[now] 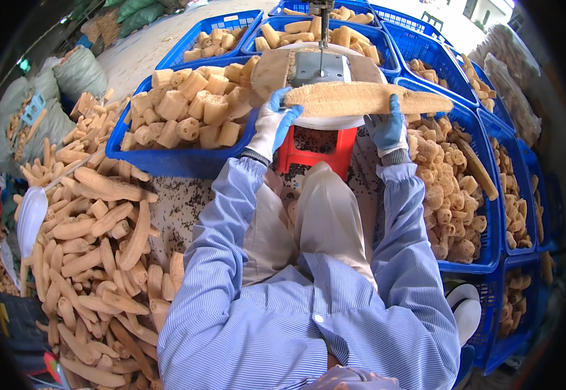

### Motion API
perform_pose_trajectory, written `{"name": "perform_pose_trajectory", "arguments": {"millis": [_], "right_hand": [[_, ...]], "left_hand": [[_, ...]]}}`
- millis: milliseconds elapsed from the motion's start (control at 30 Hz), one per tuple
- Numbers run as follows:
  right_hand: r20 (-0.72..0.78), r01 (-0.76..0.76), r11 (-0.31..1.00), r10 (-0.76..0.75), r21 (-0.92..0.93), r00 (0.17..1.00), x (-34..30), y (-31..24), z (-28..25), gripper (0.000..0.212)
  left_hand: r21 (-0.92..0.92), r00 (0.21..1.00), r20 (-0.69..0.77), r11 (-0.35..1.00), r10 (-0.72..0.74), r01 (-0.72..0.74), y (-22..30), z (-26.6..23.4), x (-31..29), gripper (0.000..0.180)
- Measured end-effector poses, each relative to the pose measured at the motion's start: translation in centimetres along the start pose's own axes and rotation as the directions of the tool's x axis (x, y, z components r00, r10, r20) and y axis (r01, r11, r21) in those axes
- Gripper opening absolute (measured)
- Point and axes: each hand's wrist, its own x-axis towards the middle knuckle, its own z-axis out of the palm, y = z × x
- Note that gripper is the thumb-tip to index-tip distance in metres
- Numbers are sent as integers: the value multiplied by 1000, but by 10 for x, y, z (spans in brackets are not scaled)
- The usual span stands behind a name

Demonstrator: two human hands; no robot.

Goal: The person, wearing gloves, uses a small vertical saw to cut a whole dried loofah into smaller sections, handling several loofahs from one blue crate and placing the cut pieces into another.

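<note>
A long dried loofah [348,99] lies crosswise between my two hands, in front of a cutting machine with a thin upright blade [322,58] and a grey metal plate [322,67]. My left hand [273,123], in a white and blue glove, grips the loofah's left end. In a matching glove, my right hand [388,127] holds it right of the middle, thumb up against its near side. The loofah's right tip sticks out past that hand. Fingers behind and under the loofah are hidden.
At the left, a blue basket [166,161] holds short cut loofah pieces. Blue baskets [491,260] of small pieces line the right. A pile of whole loofahs [101,260] covers the floor at my left. Under the machine stands a red stool [344,153], with dark seeds scattered around.
</note>
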Motion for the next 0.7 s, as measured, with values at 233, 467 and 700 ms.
{"name": "perform_pose_trajectory", "arguments": {"millis": [233, 467, 700], "right_hand": [[300, 247, 754, -70, -609, 951, -28, 15, -4, 59], [505, 274, -842, 2, -464, 863, 34, 4, 86, 110], [477, 325, -851, 102, -413, 873, 87, 8, 78, 90]], "left_hand": [[-16, 994, 13, 994, -112, 112, -27, 3, 57, 41], [94, 981, 120, 985, -155, 144, -45, 23, 93, 36], [99, 990, 115, 993, -78, 67, -57, 32, 118, 42]]}}
